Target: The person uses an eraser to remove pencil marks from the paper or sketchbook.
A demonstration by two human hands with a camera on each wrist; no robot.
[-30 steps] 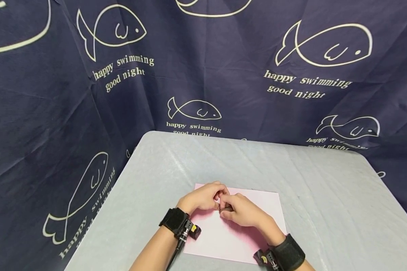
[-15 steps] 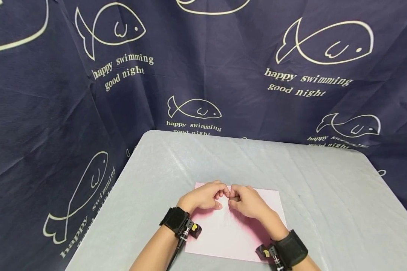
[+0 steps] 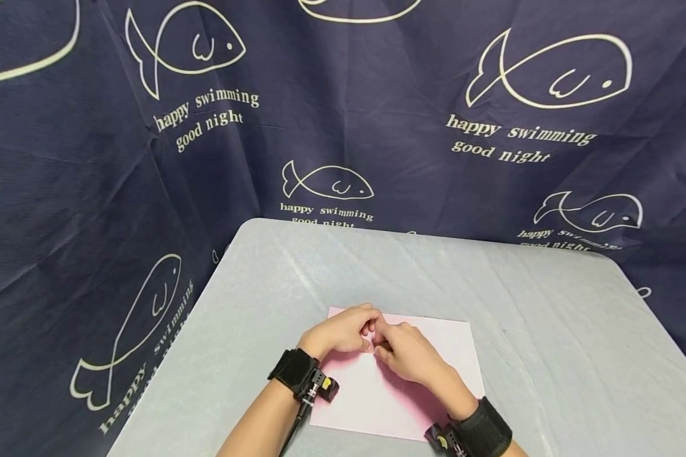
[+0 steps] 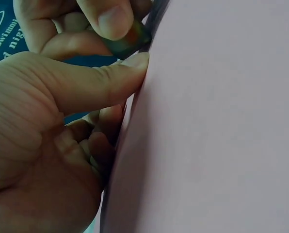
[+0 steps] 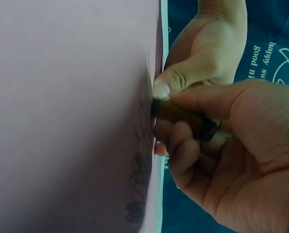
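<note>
On the left, the left hand (image 3: pixel 340 333) reaches over the pink sheet (image 3: pixel 371 406), fingers bent and thumb extended; whether they pinch anything cannot be told. Just beside its thumb tip, between the hands and above the sheet, is a small dark piece (image 5: pixel 182 115). It looks light and probably firm, perhaps smooth enough to twist in a loose hold, so its middle seems the best place to grip; its fragility is unclear. To the right, the right hand (image 3: pixel 408 352) pinches that piece between thumb and curled fingers. The sheet beneath lies flat, likely light and fairly stiff, best lifted by its edges. Counted: two hands, two black wristbands (image 3: pixel 293 373), one dark piece, one sheet; the dark wisps (image 5: pixel 139 179) on it are too blurred to count.
</note>
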